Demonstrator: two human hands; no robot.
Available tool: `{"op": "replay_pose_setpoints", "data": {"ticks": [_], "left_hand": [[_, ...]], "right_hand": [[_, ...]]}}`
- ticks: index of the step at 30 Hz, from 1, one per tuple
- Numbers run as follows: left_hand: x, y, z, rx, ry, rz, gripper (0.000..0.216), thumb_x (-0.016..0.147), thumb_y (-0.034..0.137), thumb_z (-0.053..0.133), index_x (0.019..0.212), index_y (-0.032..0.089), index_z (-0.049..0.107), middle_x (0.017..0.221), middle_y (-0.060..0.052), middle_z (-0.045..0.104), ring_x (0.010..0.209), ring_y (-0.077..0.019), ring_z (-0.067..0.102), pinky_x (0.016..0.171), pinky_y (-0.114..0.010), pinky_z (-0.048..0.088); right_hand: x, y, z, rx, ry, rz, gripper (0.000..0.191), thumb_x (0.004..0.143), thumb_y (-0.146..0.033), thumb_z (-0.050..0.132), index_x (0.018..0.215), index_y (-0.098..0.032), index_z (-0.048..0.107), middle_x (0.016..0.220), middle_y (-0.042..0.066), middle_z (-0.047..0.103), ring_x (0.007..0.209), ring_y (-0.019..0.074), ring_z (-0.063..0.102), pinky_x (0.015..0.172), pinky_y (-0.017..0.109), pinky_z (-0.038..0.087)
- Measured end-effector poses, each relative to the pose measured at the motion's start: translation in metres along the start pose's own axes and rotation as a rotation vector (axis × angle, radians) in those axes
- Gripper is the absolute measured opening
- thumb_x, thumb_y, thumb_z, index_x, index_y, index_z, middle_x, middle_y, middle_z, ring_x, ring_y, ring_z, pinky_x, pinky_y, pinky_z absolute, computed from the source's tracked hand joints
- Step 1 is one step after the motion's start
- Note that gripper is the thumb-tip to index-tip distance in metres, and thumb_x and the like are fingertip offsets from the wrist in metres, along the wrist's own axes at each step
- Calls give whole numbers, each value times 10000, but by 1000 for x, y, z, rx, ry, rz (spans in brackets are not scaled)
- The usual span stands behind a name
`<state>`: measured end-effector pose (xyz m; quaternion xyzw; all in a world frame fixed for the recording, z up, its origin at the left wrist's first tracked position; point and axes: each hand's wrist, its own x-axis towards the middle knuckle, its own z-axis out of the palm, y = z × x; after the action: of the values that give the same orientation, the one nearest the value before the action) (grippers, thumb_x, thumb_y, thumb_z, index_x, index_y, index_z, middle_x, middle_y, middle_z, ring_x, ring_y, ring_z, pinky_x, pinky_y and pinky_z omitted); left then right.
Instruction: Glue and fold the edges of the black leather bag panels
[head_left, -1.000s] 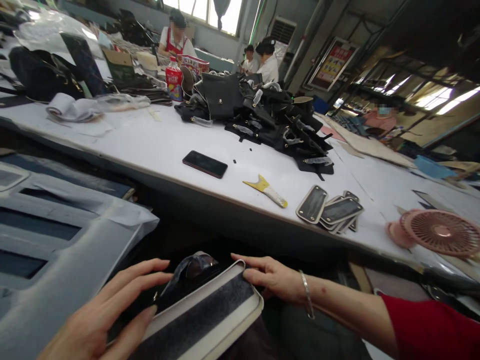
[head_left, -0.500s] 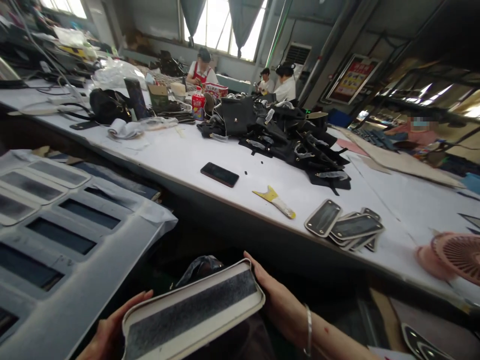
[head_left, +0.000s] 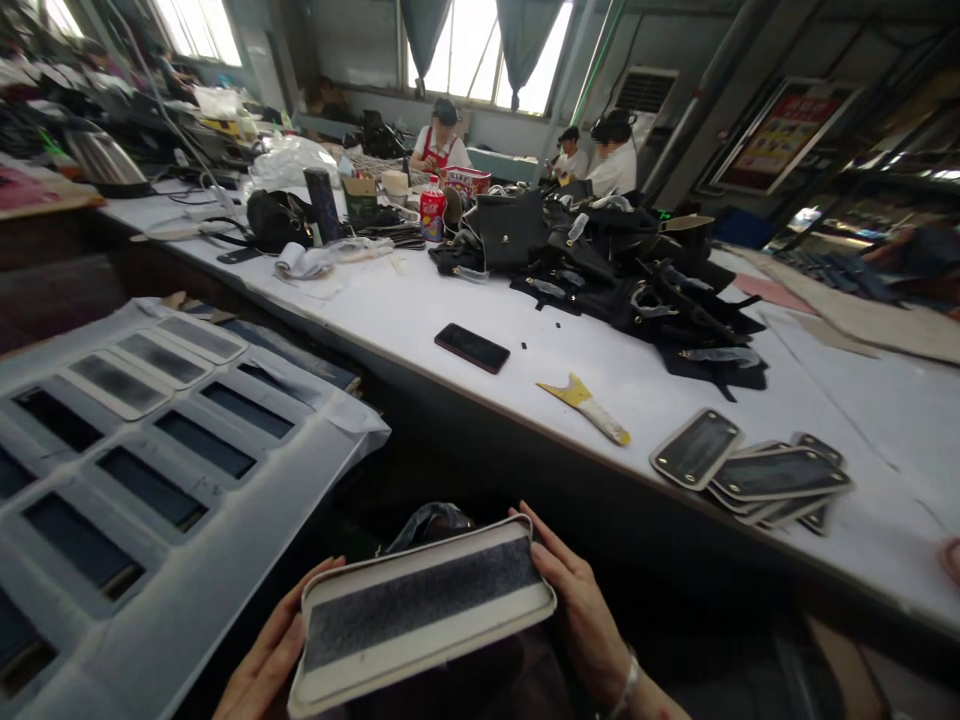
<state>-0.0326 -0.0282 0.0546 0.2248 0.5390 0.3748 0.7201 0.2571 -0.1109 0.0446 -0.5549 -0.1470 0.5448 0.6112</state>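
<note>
Between my two hands is a pale rectangular panel (head_left: 431,610) with rounded corners, a raised rim and a dark grey strip along its middle. My left hand (head_left: 274,645) grips its left end, thumb near the edge and fingers behind. Around the right end are the fingers of my right hand (head_left: 581,600), which has a bracelet at the wrist. The panel is tilted, its right end higher. Behind it lies a dark item with clear plastic (head_left: 427,525), partly hidden.
To the left, a grey-white sheet (head_left: 247,545) has dark rectangular openings and several pale-rimmed panels (head_left: 120,385). On the white table (head_left: 375,300) are a phone (head_left: 472,347), a yellow-and-white scraper-like piece (head_left: 585,405), stacked dark panels (head_left: 780,472) and heaped black bags (head_left: 622,270). Co-workers (head_left: 442,140) sit beyond.
The view has turned left, so the table and its items appear farther right. Both hands still hold the panel, and more of my left hand's fingers show at its end.
</note>
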Motion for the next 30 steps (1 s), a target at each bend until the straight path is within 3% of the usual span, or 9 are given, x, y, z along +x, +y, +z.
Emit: {"op": "replay_pose_setpoints", "data": {"ticks": [6,9,13,15,17,20,22,26,30], "left_hand": [[-2,0,3,36,5,61,549,749,579,700,1206,275,668,1371,-39,625,1321,-327,505,1095,-400,389],[1,7,-4,257,52,209,600,762,639,650,1226,259,645,1313,-65,662,1270,-369,551,1105,-497,403],[1,34,7,869,80,693,478,784,542,655,1179,271,658,1314,-62,635,1275,-343,533,1145,-548,335],[-2,48,30,1124,-42,849,349,797,413,652,1116,275,676,1277,-64,643,1221,-321,562,1079,-553,408],[-5,55,62,1303,-156,911,277,795,249,619,1065,263,681,1208,-58,671,1149,-300,597,1006,-531,461],[-4,49,107,1426,-357,925,283,798,125,579,1040,232,678,1097,-42,709,1012,-262,644,912,-464,513],[1,38,125,1462,-461,936,255,841,125,560,1042,228,681,1050,-31,729,958,-252,661,873,-440,529],[11,20,132,1500,-541,1011,245,916,131,475,982,226,691,1004,-27,741,897,-255,674,823,-444,544],[13,17,131,1447,-540,1078,300,945,134,426,1043,228,693,999,-32,722,877,-231,665,795,-397,556]], "right_hand": [[-1,3,-5,-25,-71,-2,607,822,-509,717,1371,-295,568,1360,58,622,1255,297,555,1117,438,356],[4,-6,-13,-141,-121,8,612,828,-565,682,1361,-283,581,1351,70,628,1297,303,518,1132,453,337],[18,-36,-4,-707,-181,-308,497,836,-515,675,1253,-245,680,1337,115,619,1262,314,516,1101,478,356],[24,-55,13,-1004,-292,-528,382,870,-435,634,1185,-237,722,1214,131,661,1130,297,558,1023,482,401],[28,-72,31,-1180,-482,-589,337,906,-393,558,1124,-222,748,1098,138,674,1027,287,553,965,490,403],[42,-84,45,-1208,-700,-414,391,918,-465,516,975,-181,779,1031,129,682,981,268,563,928,433,417],[62,-82,42,-1165,-736,-255,524,945,-557,446,930,-147,772,957,109,706,892,227,614,822,346,475],[111,-53,24,-1150,-703,70,627,1017,-570,294,979,-111,720,793,48,703,705,156,648,680,292,520],[141,-10,31,-1195,-646,263,366,970,-477,544,966,-130,660,876,12,673,749,158,658,690,317,561]]}}
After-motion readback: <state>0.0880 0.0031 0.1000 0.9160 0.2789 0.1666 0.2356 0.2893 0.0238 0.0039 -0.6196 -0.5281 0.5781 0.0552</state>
